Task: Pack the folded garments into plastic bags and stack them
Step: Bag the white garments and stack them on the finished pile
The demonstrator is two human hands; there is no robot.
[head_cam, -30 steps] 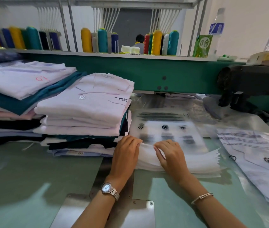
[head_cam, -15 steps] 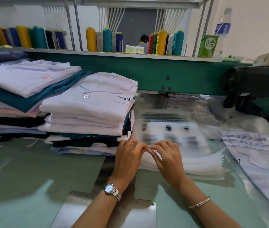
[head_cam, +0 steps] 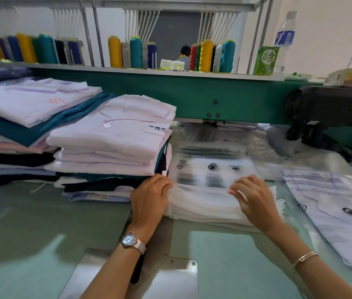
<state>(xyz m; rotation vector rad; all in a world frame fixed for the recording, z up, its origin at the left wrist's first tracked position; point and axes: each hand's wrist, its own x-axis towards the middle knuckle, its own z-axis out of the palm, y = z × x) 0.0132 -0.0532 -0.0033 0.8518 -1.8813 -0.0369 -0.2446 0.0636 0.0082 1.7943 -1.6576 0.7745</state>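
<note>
A thick stack of clear printed plastic bags [head_cam: 211,169] lies on the green table in front of me. My left hand [head_cam: 150,194] grips the stack's near left corner with curled fingers. My right hand [head_cam: 251,197] pinches the near edge of the top bag further right; it is blurred. A pile of folded garments [head_cam: 114,137], white on top, stands just left of the bags. A second pile [head_cam: 26,117] with white, teal and dark pieces sits further left. A bagged white garment [head_cam: 341,212] lies at the right.
A green machine beam [head_cam: 192,98] runs across behind the piles, with thread cones [head_cam: 136,52] on its shelf. A black motor housing [head_cam: 330,108] juts out at the right. Loose plastic film [head_cam: 235,132] lies under the beam. A metal plate [head_cam: 132,277] is set into the table near me.
My hands were together at the middle of the bag stack's near edge; now they have spread apart, the left to the left corner and the right further right.
</note>
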